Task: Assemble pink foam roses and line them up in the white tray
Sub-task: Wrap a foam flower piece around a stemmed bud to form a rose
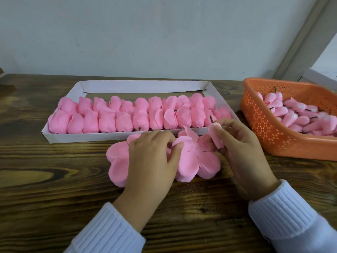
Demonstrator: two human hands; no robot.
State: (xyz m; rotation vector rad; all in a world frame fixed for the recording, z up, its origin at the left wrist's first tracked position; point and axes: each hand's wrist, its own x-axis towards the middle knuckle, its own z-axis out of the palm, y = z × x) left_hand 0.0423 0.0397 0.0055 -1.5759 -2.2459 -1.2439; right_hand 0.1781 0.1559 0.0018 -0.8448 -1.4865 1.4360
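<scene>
A loose stack of flat pink foam petal sheets (206, 161) lies on the counter (54, 179) near its middle, just in front of the near wall of the white tray (91, 138). The left hand (153, 154) rests palm-down across the stack, covering its centre. Its fingers are curled, and the thumb and forefinger pinch up the edge of the top sheet, so that one petal stands lifted off the rest. The right hand (242, 152) is beside the right edge of the stack, with its fingers closed round a small pink rose bud (217, 133) held between thumb and fingertips. The bud's dark stem (211, 119) pokes up and away, towards the tray.

The tray lies lengthwise towards the far edge of the counter. It holds two close rows of finished roses (109, 121) lying on their sides. The rows fill its near half, and the strip along the far wall is bare.

At the right edge of the counter, well apart from the tray, stands an orange perforated basket (264, 128) heaped with more pink buds (300, 115), some showing dark stems. White ribbed sleeves (109, 229) cover both wrists. A pale wall (145, 33) rises behind the counter's far edge.
</scene>
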